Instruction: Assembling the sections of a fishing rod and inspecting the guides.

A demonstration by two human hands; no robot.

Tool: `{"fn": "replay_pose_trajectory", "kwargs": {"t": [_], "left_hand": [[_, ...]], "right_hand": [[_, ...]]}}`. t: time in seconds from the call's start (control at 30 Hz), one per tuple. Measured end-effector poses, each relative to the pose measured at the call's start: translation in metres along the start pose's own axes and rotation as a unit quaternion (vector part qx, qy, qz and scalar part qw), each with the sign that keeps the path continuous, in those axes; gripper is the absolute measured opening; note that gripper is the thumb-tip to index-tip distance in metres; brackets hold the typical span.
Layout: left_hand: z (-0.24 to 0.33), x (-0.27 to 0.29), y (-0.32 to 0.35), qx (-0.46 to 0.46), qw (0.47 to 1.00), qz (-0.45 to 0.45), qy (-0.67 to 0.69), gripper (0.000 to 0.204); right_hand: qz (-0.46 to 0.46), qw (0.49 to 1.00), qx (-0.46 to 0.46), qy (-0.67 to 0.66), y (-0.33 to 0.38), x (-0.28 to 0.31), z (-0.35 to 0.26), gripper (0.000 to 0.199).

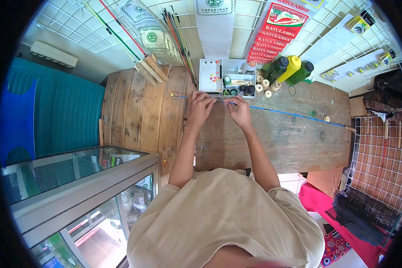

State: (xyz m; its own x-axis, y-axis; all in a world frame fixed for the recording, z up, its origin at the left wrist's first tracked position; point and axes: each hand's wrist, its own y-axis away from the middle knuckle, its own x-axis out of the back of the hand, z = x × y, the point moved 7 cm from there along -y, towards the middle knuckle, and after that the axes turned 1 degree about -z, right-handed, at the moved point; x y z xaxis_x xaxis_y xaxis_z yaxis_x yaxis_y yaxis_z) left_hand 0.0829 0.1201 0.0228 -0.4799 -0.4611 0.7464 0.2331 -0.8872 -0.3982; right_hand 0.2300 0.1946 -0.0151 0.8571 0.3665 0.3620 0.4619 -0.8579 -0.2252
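Note:
A thin blue rod (295, 115) lies across the wooden table (299, 143), running from a yellow tip at the left to a wooden end at the right. My left hand (199, 107) pinches the rod near its left part. My right hand (239, 110) grips it a little to the right, with a small dark piece at the fingertips. Both hands are close together just in front of a white compartment tray (210, 76).
Behind the hands stand the tray with small jars and spools, a yellow bottle (290, 67) and two dark green bottles (301, 73). Several rods (138, 53) lean against a wire grid wall. A glass display case (76, 178) is at lower left, a wire rack (379, 156) at right.

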Motion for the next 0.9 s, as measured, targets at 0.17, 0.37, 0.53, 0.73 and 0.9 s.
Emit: {"fn": "replay_pose_trajectory", "kwargs": {"t": [0.17, 0.37, 0.53, 0.73, 0.9], "left_hand": [[0.005, 0.002, -0.004, -0.003, 1.0, 0.001, -0.01, 0.01], [0.011, 0.001, -0.004, -0.016, 1.0, -0.003, -0.023, 0.01], [0.008, -0.004, -0.003, -0.002, 1.0, -0.021, -0.009, 0.012], [0.009, -0.005, -0.001, -0.006, 1.0, -0.014, 0.003, 0.013], [0.004, -0.006, -0.002, 0.044, 0.996, -0.02, 0.08, 0.022]], "right_hand": [[-0.005, 1.0, 0.004, 0.008, -0.003, 0.001, -0.001, 0.014], [-0.001, 1.0, 0.022, 0.006, -0.001, 0.0, -0.004, 0.015], [-0.003, 0.998, 0.046, 0.032, 0.0, -0.001, -0.012, 0.018], [-0.011, 0.997, 0.046, 0.058, 0.002, -0.003, -0.016, 0.022], [-0.021, 0.998, 0.054, 0.035, 0.001, -0.005, -0.012, 0.023]]}}
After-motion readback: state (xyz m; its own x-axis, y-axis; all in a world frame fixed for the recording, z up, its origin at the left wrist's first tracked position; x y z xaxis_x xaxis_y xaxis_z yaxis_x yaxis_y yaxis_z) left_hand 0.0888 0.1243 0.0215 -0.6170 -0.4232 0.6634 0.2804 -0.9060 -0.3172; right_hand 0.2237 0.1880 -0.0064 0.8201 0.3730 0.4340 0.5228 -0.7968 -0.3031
